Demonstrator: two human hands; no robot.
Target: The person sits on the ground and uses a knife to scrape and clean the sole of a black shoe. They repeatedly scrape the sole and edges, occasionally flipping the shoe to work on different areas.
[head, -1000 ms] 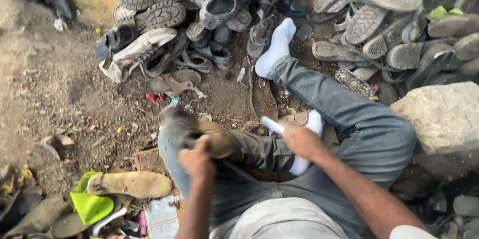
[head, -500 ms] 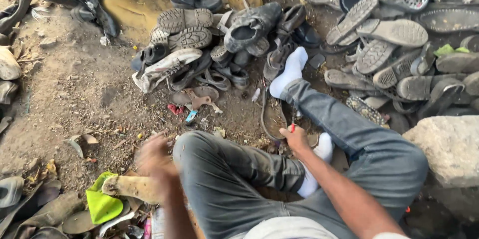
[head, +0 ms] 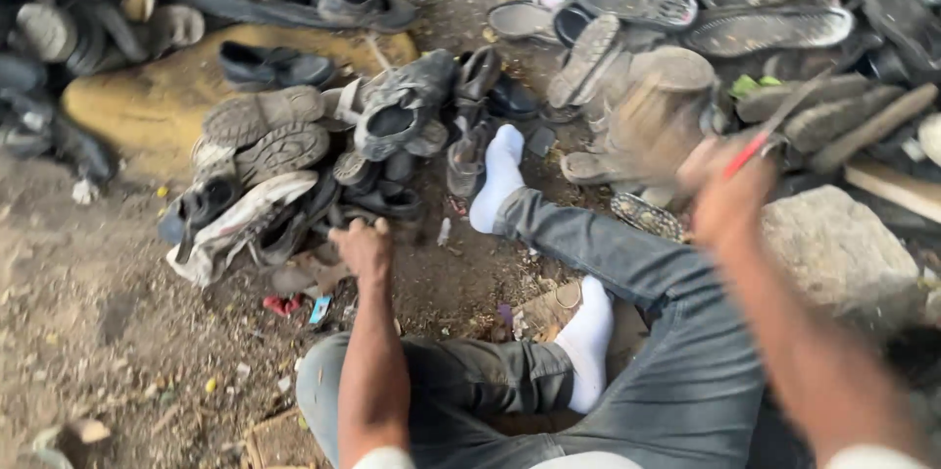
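Head view, looking down on a seated person on bare dirt ground [head: 88, 332]. At far left, a yellowish stone [head: 147, 106] lies among dark worn footwear. Just right of it, a heap of old shoes [head: 294, 165] with treaded soles turned up spreads toward the centre.

The left hand [head: 361, 248] is stretched forward from a straight forearm, back of the hand uppermost, at the near edge of the heap. Its fingers are curled down and pressed together; whether they grip a shoe cannot be told.

At centre, the legs in grey jeans [head: 627, 351] are folded. One white-socked foot [head: 497, 180] points toward the heap; the other sock [head: 588, 342] is tucked under the knee beside a scrap of brown cardboard [head: 549, 307].

At right, the right hand [head: 730, 199] is raised and heavily blurred, forearm angled up from the lower right. Its fingers close round a thin red-handled tool [head: 760, 141], whose kind cannot be told. Behind it lie loose shoe soles [head: 765, 28]; below it, a grey rock [head: 843, 253].
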